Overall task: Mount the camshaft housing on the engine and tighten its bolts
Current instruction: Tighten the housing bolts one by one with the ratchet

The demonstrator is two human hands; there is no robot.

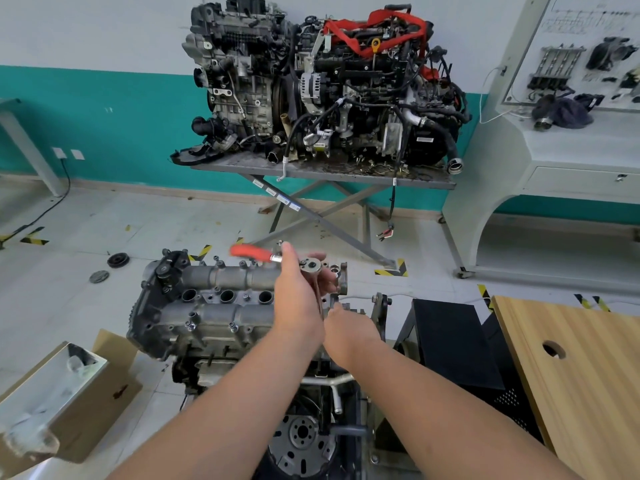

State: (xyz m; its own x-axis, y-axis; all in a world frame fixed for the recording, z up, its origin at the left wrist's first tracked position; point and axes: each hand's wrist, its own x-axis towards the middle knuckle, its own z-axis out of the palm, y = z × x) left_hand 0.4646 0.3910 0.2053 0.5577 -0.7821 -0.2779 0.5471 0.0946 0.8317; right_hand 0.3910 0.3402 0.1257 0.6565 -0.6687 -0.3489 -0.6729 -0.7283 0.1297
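Observation:
The grey camshaft housing [214,296] lies on top of the engine [211,368] in the lower middle, with several bolts standing in its holes and three round plug wells along its centre. My left hand [298,292] grips a ratchet wrench [313,265] at its head, over the housing's right end; the red handle [249,252] points left. My right hand [346,327] sits lower, at the housing's right end, fingers curled round the extension under the ratchet head. The socket and the bolt beneath are hidden by my hands.
A flywheel [301,441] shows below the engine. A cardboard box [65,393] stands at the lower left, a wooden board [581,375] and a black stand [450,341] at the right. Two more engines sit on a scissor table [322,168] behind. Round parts [117,260] lie on the floor.

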